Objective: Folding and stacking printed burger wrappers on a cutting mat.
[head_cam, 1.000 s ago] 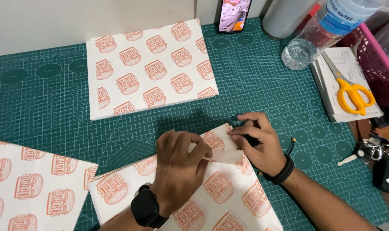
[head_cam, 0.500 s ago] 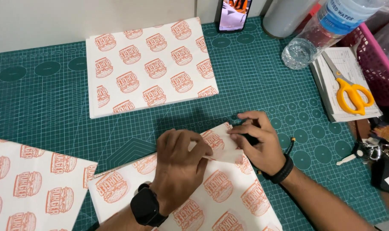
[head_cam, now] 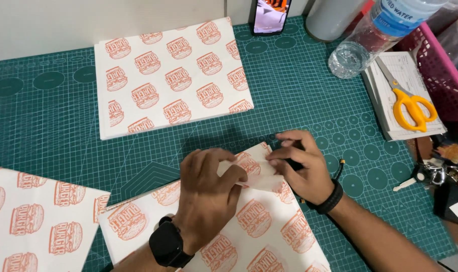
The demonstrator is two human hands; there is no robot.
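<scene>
A white paper sheet printed with orange burger pictures lies on the green cutting mat in front of me. My left hand, with a black watch on the wrist, presses flat on the sheet and pinches its folded top corner. My right hand, with a black wristband, holds the same corner from the right, fingertips on the fold; a dark object lies partly hidden under its fingers.
A stack of the same printed paper lies at the back, another at the left front. At the right are yellow scissors on a pad, a water bottle, a pink basket, keys and a phone.
Both hands stay on the folded corner; the fingers have shifted only slightly. The view has tilted a little.
</scene>
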